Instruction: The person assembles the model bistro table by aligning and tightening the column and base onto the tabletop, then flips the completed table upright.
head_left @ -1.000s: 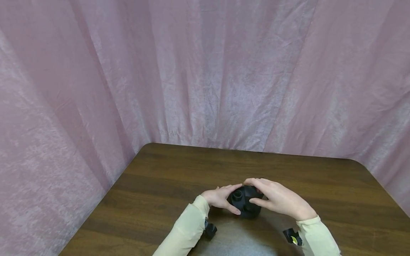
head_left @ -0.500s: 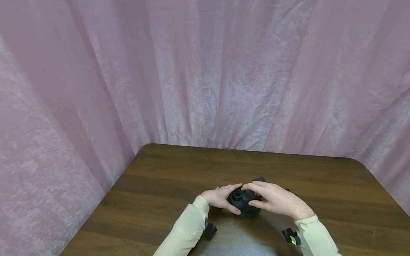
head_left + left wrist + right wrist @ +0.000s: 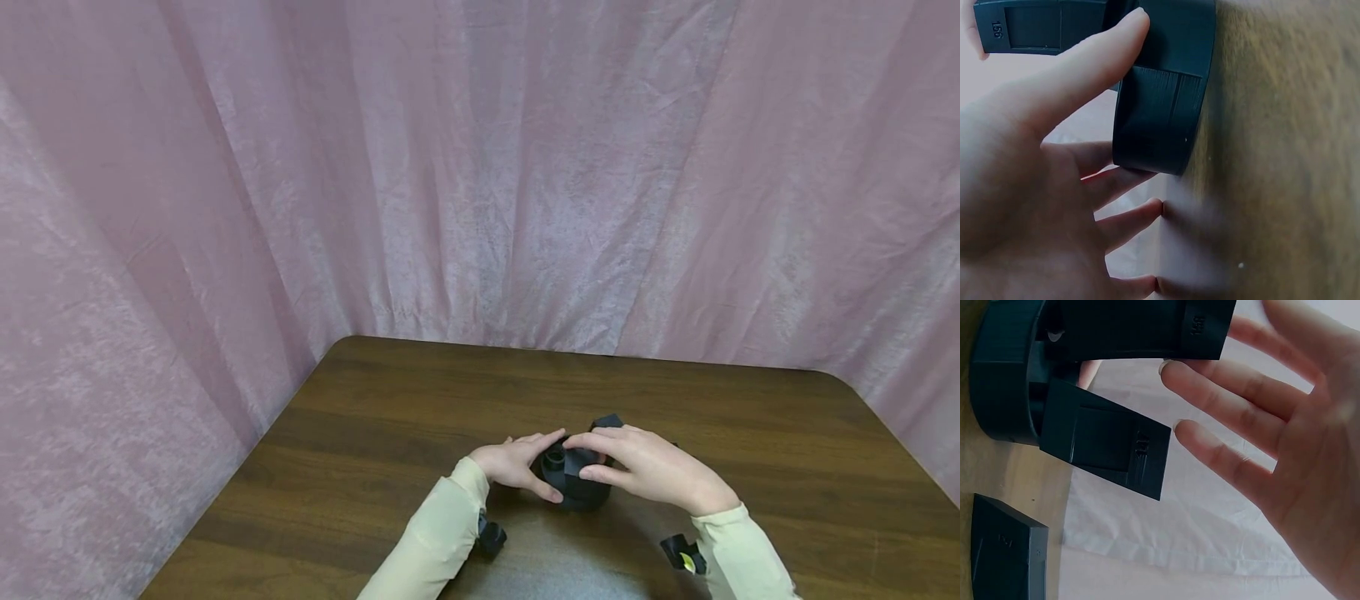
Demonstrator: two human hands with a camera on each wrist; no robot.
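A black round plastic base (image 3: 587,498) sits on the wooden table, with a short ring-shaped part at its upper left. My left hand (image 3: 513,462) grips its left side, the thumb lying across the wall in the left wrist view. My right hand (image 3: 648,467) pinches a black plastic block (image 3: 576,462) between thumb and index finger over the base. Raised digits mark that block (image 3: 1200,328) in the right wrist view. Below it a second numbered block (image 3: 1107,440) juts out slanted from the base, close to the right fingertips. The far side of the base is hidden.
Beyond the right hand another black block (image 3: 607,421) lies on the table (image 3: 420,392). A loose black block (image 3: 1007,556) shows low in the right wrist view. Pink curtains (image 3: 480,167) hang behind the table's far edge.
My right hand has shifted slightly left over the base, uncovering the black block beyond it. A flat block face now shows under its index finger. The left hand stays in place.
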